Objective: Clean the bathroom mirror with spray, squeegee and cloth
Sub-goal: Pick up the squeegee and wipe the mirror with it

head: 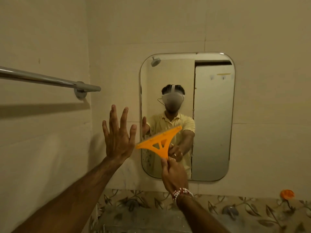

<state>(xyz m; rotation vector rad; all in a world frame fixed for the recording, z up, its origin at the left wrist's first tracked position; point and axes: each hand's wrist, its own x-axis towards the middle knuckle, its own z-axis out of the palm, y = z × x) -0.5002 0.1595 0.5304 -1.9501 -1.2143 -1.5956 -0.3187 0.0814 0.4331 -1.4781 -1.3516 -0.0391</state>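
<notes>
Two hands up at the mirror (213,115).
Right hand (174,174) grips orange squeegee (159,142), blade tilted on glass; left hand (117,138) spread wide, empty.

The upper and right parts of the mirror (213,115) lie open to a hand. Its lower left is taken up by the orange squeegee (159,142), gripped at the handle by the right hand (173,174). The left hand (117,140) is spread over the wall just beside the mirror's left edge. A towel bar (50,79) juts out from the left wall, blocking the upper left.
</notes>
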